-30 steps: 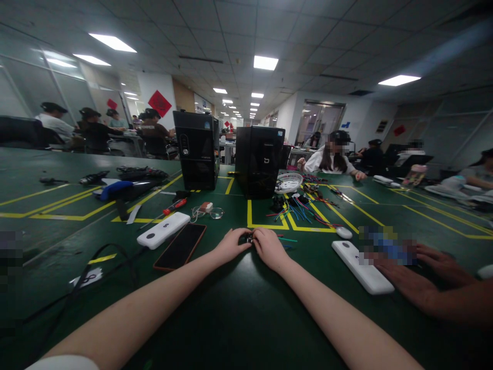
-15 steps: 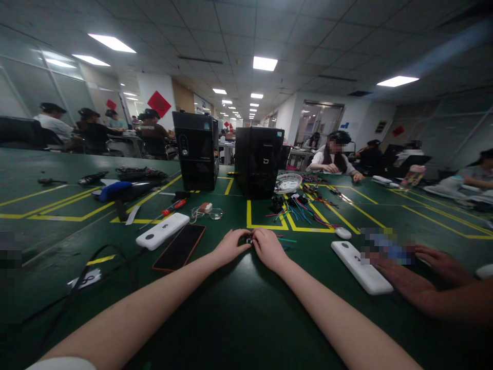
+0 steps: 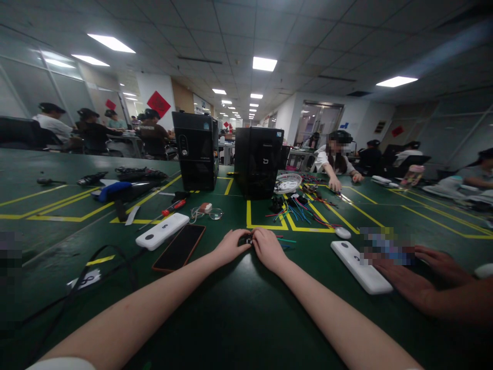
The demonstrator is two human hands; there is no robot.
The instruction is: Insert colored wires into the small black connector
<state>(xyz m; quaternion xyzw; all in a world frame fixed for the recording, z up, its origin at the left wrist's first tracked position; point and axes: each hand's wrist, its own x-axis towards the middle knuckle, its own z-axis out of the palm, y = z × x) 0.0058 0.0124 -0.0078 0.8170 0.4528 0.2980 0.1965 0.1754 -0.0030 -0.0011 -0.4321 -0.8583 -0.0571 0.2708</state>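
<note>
Dark and small, a component (image 3: 249,240) whose shape I cannot tell well is pinched between the bare left hand (image 3: 231,245) and bare right hand (image 3: 268,246), over the flat green table (image 3: 246,313); thin red, green and blue wires (image 3: 288,241) extend past the latter.

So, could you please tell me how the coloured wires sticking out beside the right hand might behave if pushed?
The coloured wires look thin, so they would probably be light and bend easily. They run fairly straight past the right hand, which suggests a little springiness. Their ends lie spread apart, so they might shift separately.
</note>
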